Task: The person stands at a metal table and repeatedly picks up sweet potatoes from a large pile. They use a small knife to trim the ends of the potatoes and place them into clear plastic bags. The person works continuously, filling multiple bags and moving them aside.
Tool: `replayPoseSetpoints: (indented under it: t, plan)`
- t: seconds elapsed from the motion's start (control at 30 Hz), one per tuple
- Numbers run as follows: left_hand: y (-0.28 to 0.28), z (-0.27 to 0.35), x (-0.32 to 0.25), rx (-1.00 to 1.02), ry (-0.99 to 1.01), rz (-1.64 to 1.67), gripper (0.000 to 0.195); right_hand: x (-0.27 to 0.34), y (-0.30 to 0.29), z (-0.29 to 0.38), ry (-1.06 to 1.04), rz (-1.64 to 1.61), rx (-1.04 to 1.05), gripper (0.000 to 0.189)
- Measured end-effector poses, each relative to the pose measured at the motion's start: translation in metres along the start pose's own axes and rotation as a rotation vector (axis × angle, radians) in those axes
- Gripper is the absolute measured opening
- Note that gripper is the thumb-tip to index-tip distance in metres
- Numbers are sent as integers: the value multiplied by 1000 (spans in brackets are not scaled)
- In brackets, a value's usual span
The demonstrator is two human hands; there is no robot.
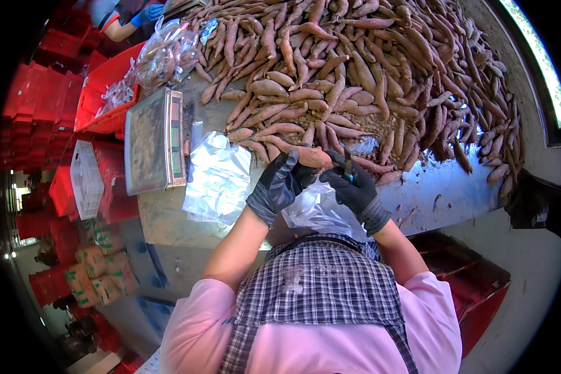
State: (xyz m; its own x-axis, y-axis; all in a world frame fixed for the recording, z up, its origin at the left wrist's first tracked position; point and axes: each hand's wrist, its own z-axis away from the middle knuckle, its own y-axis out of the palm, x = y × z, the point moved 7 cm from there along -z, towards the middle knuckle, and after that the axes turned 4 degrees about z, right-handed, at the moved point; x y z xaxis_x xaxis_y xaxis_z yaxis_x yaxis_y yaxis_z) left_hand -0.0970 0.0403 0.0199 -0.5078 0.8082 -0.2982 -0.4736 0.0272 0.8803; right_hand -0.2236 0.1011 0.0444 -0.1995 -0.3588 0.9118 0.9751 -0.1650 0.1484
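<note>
My left hand (pixel 278 183), in a black glove, holds a sweet potato (pixel 314 157) crosswise above the near edge of the table. My right hand (pixel 356 190), gloved alike, is at the sweet potato's right end. Its fingers are closed on a small hand tool (pixel 349 171) with a dark tip and a bit of teal showing; the rest is hidden by the glove. Below and between both hands hangs a clear plastic bag (pixel 320 208) against my checked apron. What the bag contains I cannot tell.
A large heap of sweet potatoes (pixel 355 75) covers the metal table (pixel 442 196). To the left lie flat plastic bags (pixel 219 180) beside a weighing scale (pixel 147 140). Filled bags (pixel 166 53) stand by a red crate (pixel 105 93). A blue-gloved co-worker's hand (pixel 147 15) shows at the far left.
</note>
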Motion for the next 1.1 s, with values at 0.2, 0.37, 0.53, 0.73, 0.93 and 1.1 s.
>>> replayPoseSetpoints:
  t: [0.2,0.37,0.53,0.73,0.93,1.1]
  plan:
    - [12,16,7,22,170,-234,47,-9,-3,3,19,-87,81,26]
    - [-2,14,20,20,34,-150,44,-18,-18,1,-60,108,86,24]
    - [-16,16,26,-106,12,-233,38,-3,-19,-1,-128,449,71,20]
    - [-27,12,47,-272,-74,25,36,-19,-34,-13,-36,168,-29,22]
    - [-9,4,43,-146,-85,184,37,1,-30,0,57,-211,122,20]
    - [4,3,19,-91,228,-533,38,-6,-34,-5,63,-109,70,19]
